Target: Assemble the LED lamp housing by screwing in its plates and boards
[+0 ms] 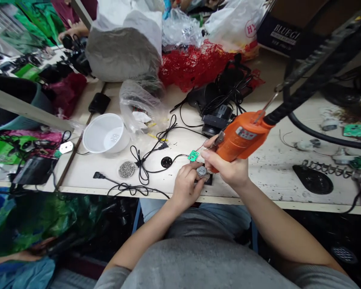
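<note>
Now your right hand (228,168) is gripping the orange screwdriver (243,136) and your left hand (186,188) is pinching the round motor (201,171) mid-frame. Holding that screwdriver square to the motor is likely mattering most.

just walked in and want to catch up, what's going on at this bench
A person seated at the table holds an orange power screwdriver in the right hand, its tip angled down toward a small round metal part that the left hand pinches near the front edge. A green circuit board with thin wires lies just beyond. A white bowl, a heap of small metal pieces and black cables lie to the left.
</note>
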{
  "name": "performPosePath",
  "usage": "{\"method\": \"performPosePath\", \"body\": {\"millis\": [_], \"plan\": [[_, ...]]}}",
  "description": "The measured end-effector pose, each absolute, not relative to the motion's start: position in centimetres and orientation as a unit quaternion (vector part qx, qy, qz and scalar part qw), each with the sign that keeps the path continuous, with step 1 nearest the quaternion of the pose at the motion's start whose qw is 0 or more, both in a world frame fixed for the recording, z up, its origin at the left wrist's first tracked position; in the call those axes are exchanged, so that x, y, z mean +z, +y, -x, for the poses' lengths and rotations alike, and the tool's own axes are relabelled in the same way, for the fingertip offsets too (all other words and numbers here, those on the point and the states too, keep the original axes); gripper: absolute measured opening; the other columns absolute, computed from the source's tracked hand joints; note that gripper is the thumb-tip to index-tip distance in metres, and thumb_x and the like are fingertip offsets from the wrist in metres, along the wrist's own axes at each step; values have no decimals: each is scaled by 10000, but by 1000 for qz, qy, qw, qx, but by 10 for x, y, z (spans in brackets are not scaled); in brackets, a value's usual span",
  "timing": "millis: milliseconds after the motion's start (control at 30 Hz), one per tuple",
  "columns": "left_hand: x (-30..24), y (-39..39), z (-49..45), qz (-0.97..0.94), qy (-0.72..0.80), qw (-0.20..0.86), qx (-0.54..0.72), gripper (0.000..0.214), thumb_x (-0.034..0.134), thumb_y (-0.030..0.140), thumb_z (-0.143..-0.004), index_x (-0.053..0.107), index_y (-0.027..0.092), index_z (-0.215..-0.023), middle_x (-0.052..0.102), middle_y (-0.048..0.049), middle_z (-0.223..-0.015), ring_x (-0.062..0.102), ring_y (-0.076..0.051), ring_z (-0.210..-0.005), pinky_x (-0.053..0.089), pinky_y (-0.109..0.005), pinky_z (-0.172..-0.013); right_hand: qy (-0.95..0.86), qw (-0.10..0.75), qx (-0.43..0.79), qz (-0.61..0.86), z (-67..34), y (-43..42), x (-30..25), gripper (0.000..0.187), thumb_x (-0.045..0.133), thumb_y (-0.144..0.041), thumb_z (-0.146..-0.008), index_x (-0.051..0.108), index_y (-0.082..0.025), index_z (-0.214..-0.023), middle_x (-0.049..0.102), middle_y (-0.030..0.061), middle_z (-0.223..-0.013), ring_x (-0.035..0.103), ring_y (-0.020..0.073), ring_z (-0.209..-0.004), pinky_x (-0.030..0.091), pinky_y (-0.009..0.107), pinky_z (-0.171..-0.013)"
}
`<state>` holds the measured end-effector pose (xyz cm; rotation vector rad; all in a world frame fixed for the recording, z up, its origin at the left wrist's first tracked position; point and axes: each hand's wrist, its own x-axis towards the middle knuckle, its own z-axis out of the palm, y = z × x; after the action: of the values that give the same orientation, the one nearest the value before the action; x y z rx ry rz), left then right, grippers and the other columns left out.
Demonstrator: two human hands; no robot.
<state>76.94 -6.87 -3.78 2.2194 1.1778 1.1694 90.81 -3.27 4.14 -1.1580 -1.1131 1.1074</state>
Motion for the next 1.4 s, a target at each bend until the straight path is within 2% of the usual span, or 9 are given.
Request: {"method": "performPosePath", "body": {"millis": [200,433,567,767,1033,1100,1200,1267,1400], "plan": [[-42,-68,-770,-788,417,184,414,155,628,176,-907,533,208,-789,698,-91,-1005,656,-219,-1005,543,-371,-822,-494,561,497,441,-906,-36,43,471,806,-583,-722,621,-207,-934,561,-29,-626,526,133,-534,450,281,-506],[-41,-68,-770,-789,415,181,416,158,661,198,-898,540,210,-797,705,-100,-1080,663,-225,-1031,556,-387,-856,-484,576,574,324,-911,-36,53,944,521,-992,-587,643,-227,-1128,560,-11,-618,488,167,-506,461,320,-484],[-41,-69,-770,-786,427,188,405,163,668,186,-884,544,214,-781,708,-99,-1107,661,-232,-1050,560,-399,-859,-489,582,552,344,-910,-34,56,882,444,-957,-678,661,-209,-1094,558,1,-602,500,177,-466,413,325,-434],[-41,-69,-769,-785,417,187,418,183,679,195,-889,536,209,-775,711,-99,-1092,662,-226,-1062,565,-386,-871,-489,586,558,327,-908,-34,53,731,501,-859,-737,654,-230,-1075,588,11,-668,498,169,-483,416,335,-457],[-39,-70,-769,-778,427,208,411,161,661,200,-893,550,213,-777,710,-99,-1089,662,-235,-1065,561,-400,-878,-470,598,558,333,-908,-35,48,877,442,-1001,-627,647,-214,-954,557,-4,-589,462,149,-421,349,304,-379],[-39,-70,-769,-779,424,210,413,156,657,205,-897,550,213,-784,710,-101,-1085,660,-237,-1065,559,-397,-871,-480,592,555,334,-908,-37,46,833,589,-948,-599,619,-224,-1011,554,-29,-569,475,145,-444,389,298,-414],[-40,-71,-769,-778,422,212,414,152,628,201,-915,547,213,-788,713,-103,-1059,656,-238,-1062,552,-396,-858,-496,585,510,390,-908,-40,43,538,825,-627,-667,570,-245,-948,542,-65,-585,496,123,-471,437,282,-465],[-40,-71,-770,-776,427,216,410,167,612,203,-929,539,214,-779,717,-97,-1027,656,-238,-1062,548,-396,-860,-492,578,478,442,-907,-41,41,377,823,-445,-719,552,-239,-881,539,-67,-611,513,113,-493,451,277,-488],[-41,-71,-771,-775,432,206,413,203,631,235,-935,527,213,-762,716,-94,-1061,661,-236,-1065,546,-394,-860,-475,577,469,470,-907,-36,38,315,806,-359,-708,558,-225,-848,563,-46,-669,553,123,-551,464,281,-507]]}}
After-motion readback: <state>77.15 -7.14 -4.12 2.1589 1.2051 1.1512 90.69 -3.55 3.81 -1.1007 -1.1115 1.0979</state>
